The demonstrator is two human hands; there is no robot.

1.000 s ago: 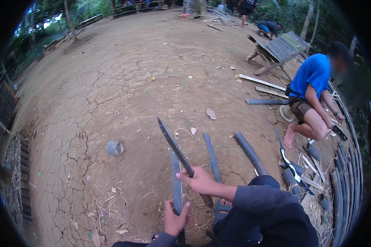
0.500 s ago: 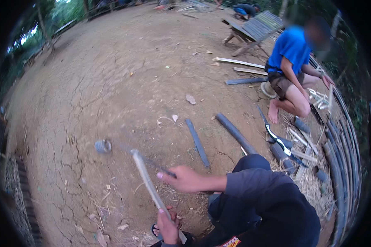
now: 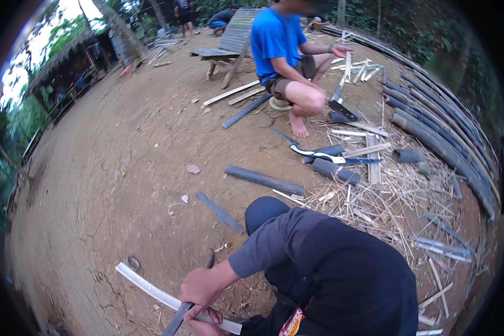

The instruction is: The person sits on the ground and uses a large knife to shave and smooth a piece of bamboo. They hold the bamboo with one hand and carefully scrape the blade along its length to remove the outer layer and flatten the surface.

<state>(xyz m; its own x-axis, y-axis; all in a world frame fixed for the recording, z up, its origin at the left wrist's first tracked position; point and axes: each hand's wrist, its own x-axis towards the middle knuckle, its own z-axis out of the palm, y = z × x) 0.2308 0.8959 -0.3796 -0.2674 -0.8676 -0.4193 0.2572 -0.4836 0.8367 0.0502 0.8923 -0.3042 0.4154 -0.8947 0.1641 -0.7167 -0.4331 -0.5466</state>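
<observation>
My right hand (image 3: 200, 287) is shut on a dark machete (image 3: 175, 320); its blade points down and left, and the brown handle end sticks up above my fist. Just below, my left hand (image 3: 203, 326) grips a long pale bamboo strip (image 3: 145, 287) that curves from the left across the dirt to my knee. The blade crosses the strip right next to my left hand. My dark sleeve and bent knee cover the lower middle of the view.
A person in a blue shirt (image 3: 275, 40) squats ahead holding a knife (image 3: 341, 110). Dark bamboo pieces (image 3: 263, 179) and a second machete (image 3: 331, 157) lie on cracked dirt. Straw shavings (image 3: 375, 207) and long poles (image 3: 442, 137) fill the right. A small bamboo ring (image 3: 133, 263) sits left.
My right hand dropped with the machete from chest height down to the strip beside my left hand. The strip tipped from raised to lying low and leftward. My view swung to the right.
</observation>
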